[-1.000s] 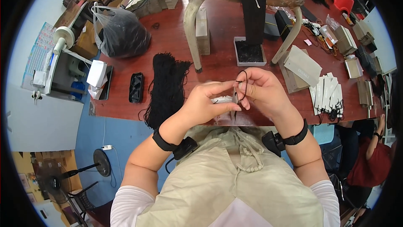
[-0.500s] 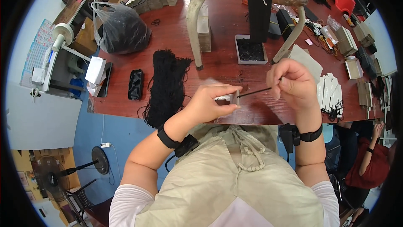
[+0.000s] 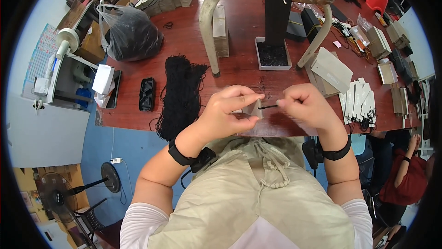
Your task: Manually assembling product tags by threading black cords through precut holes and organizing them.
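Note:
In front of my apron my left hand (image 3: 221,114) is closed, with fingers and thumb pinching the edges of a small beige card tag (image 3: 251,108). A short black cord (image 3: 269,107) runs taut from the tag to my right hand (image 3: 306,106), whose fingers are curled shut on it and slightly blurred. Left of my hands lies a thick bundle of black cords (image 3: 181,92) on the red-brown table (image 3: 239,72). Beyond my right hand is a pile of white tags with black cords (image 3: 358,102).
A metal-legged stool (image 3: 208,32) stands on the table ahead. Beneath it are a white box of small black pieces (image 3: 287,65) with an upright black panel (image 3: 277,14), and stacked cards (image 3: 220,37). Leftward are a black tray (image 3: 147,94) and a plastic bag (image 3: 131,32). Another person (image 3: 407,175) sits at right.
My right hand has come down and toward the left, turning into a fist. The visible length of cord between the hands is shorter. My left hand still holds the tag.

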A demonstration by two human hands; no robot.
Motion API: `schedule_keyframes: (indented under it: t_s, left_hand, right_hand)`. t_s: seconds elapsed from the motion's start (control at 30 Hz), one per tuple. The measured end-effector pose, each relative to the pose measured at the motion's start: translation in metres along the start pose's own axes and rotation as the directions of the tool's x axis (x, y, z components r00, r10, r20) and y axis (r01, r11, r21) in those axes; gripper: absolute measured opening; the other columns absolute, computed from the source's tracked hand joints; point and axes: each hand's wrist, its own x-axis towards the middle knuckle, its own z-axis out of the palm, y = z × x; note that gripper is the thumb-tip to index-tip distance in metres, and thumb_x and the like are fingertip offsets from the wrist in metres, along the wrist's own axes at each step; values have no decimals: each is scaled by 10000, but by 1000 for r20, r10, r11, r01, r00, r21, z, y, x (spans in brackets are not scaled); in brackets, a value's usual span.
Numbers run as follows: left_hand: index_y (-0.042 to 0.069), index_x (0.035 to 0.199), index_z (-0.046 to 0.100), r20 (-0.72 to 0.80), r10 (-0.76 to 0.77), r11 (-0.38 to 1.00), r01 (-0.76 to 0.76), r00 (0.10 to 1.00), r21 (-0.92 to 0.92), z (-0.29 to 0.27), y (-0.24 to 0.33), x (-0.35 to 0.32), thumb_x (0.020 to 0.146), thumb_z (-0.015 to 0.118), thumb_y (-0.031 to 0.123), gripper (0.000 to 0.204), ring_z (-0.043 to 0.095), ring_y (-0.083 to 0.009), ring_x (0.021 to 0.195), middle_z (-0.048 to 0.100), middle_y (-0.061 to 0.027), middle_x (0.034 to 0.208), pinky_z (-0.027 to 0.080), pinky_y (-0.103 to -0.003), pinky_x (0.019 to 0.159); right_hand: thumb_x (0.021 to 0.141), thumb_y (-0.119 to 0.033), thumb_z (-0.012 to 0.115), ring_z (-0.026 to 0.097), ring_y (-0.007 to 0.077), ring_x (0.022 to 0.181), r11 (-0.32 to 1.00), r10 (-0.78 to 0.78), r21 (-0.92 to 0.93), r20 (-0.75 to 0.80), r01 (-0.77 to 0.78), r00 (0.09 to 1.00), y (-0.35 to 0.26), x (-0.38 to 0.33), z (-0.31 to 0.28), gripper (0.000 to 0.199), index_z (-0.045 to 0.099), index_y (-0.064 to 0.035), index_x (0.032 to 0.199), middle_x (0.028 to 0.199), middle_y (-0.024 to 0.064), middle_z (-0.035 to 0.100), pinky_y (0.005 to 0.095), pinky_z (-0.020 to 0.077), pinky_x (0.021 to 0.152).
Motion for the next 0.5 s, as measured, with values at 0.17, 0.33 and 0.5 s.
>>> schedule_keyframes:
  t_s: [0.17,0.33,0.5]
  left_hand:
    - [94,1115,652,33,-21,997,18,999,77,11,1,-3,626,749,27,503,624,-202,805,630,-66,938,529,-291,674]
    - [95,1088,652,41,13,984,-20,999,179,5,13,7,644,732,43,454,620,-211,792,621,-57,939,532,-307,635]
    - [91,1010,649,161,68,940,-118,985,322,16,11,11,662,720,105,355,609,-224,818,614,-38,934,518,-339,661]
  right_hand:
    - [840,-83,619,308,47,548,978,-160,148,69,149,985,-18,-2,12,317,427,-20,594,557,-55,381,252,273,485]
    - [854,-121,637,364,37,560,966,-60,257,76,38,995,-25,-8,4,252,521,-26,652,586,-39,465,240,305,490]
    - [869,-150,646,455,37,570,997,22,-70,-120,-30,993,9,-5,13,162,596,-11,801,630,-28,547,222,357,490]
